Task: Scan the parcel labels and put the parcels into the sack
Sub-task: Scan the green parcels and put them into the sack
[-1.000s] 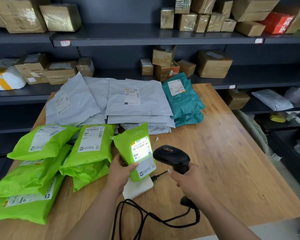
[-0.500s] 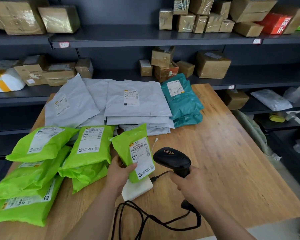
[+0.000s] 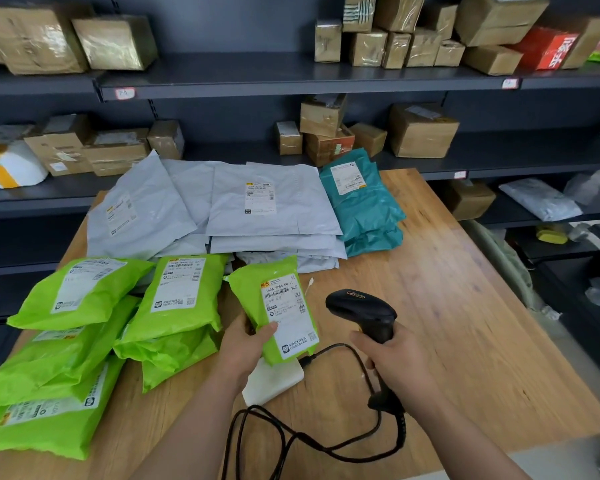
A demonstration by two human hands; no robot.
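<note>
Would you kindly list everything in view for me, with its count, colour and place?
Table: one, wooden, centre.
Held parcel: one, lime green, in left hand.
Green parcels: at least five, lime green, table's left.
Grey parcels: several, pale grey, stacked at far side.
Teal parcels: small stack, teal, right of grey ones.
Scanner: one, black, in right hand.
Cable: one, black, looped at near edge.
White box: one, white, beneath held parcel.
Cardboard boxes: many, brown, shelves behind.
Left hand: grips held parcel.
Right hand: grips scanner.

- the white label (image 3: 288, 313) on the middle green parcel (image 3: 253, 285) reads "140A 8086 00 11" and "MCP";
- the red box (image 3: 544, 51) bears white characters, too blurred to read
</note>
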